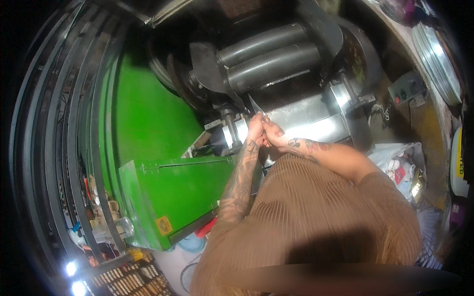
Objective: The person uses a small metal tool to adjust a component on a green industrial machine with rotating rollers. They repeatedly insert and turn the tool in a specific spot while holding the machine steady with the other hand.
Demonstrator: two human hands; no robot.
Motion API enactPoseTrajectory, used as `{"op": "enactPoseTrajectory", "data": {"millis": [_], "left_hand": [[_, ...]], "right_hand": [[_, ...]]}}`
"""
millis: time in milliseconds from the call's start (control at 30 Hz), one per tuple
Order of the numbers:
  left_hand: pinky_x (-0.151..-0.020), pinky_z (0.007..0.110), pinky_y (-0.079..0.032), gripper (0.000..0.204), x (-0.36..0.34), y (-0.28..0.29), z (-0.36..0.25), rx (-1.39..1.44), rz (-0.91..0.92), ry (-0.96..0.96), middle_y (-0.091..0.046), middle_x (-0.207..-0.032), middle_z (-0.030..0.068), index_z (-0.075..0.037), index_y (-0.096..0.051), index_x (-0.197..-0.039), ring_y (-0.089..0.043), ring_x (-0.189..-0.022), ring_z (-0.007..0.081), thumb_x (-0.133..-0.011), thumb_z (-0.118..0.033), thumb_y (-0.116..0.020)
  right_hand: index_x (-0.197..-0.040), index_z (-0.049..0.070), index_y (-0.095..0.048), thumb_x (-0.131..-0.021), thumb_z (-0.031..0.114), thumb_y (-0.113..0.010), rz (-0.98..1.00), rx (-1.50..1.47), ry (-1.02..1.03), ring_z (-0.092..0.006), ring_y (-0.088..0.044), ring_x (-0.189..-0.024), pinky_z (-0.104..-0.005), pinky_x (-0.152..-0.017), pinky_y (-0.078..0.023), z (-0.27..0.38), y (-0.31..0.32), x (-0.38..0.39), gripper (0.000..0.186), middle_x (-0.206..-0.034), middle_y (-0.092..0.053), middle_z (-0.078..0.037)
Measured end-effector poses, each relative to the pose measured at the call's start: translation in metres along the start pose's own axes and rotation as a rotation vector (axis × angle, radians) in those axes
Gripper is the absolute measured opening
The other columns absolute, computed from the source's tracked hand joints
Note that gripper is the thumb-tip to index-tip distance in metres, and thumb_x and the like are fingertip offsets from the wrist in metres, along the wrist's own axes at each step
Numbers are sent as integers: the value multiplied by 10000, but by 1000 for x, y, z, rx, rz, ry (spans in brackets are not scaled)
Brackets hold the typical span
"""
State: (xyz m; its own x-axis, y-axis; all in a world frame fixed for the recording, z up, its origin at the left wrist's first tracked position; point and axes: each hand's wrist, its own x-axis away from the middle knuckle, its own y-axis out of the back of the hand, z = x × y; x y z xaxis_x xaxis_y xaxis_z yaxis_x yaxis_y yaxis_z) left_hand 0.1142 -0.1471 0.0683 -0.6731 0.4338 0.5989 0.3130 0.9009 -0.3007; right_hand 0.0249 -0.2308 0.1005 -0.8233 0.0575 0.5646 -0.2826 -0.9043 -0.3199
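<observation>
Pointed metal blade (254, 105), just one, juts up from between your two hands, beyond your brown ribbed top (311, 212). Your left hand (255, 130) and right hand (273, 133) touch each other, fingers curled in and pressed together around its lower end; I cannot tell which fingertips do the pinching. Left of your forearm stands one green cabinet (182, 190), bearing one square yellow-orange sticker (164, 225) whose dark print is too small to read. To your right is one white plastic bag (397, 165) with things inside. Just past your hands lies a shiny metal plate (316, 123), and beyond it two dark, smooth rollers (271, 64), side by side, above the blade's tip. Farther right are one grey control box (407, 90) with a red button, one pale bottle with a yellow label (460, 160) carrying dark lettering, and a stack of silvery discs (437, 64), too tightly packed to count.
</observation>
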Motion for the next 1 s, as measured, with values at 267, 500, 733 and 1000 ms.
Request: {"op": "enactPoseTrajectory", "data": {"millis": [267,500,733,1000], "left_hand": [[-368,274,-364,353,3,-1,-29,4,-14,-201,-597,-773,18,-68,-593,-1063,-496,-502,127,-1135,-369,-424],[-355,270,-351,370,11,-9,-16,5,-22,-5,-596,-750,7,-99,-600,-1015,-453,-433,126,-1130,-399,-416],[-392,316,-389,356,-6,-1,-22,88,-29,-10,-588,-782,19,-84,-595,-1055,-497,-504,148,-1128,-396,-441],[-384,310,-394,356,-4,-2,0,52,-28,14,-603,-825,46,-100,-594,-1077,-507,-504,163,-1137,-397,-408]], "right_hand": [[-1140,60,-525,-1130,442,-373,37,37,187,-128,-550,-518,-299,-445,-460,10,-10,-13,411,-741,-564,-27],[-1098,79,-550,-1130,455,-369,0,8,41,-114,-529,-529,-275,-465,-444,1,-3,-5,419,-723,-550,-17],[-1055,81,-542,-1125,444,-389,-46,-4,89,-107,-514,-517,-272,-457,-437,8,-12,-15,399,-711,-547,-4],[-1213,36,-532,-1132,408,-395,-9,12,13,-133,-546,-533,-307,-455,-450,1,-1,0,405,-734,-582,-41]]}}
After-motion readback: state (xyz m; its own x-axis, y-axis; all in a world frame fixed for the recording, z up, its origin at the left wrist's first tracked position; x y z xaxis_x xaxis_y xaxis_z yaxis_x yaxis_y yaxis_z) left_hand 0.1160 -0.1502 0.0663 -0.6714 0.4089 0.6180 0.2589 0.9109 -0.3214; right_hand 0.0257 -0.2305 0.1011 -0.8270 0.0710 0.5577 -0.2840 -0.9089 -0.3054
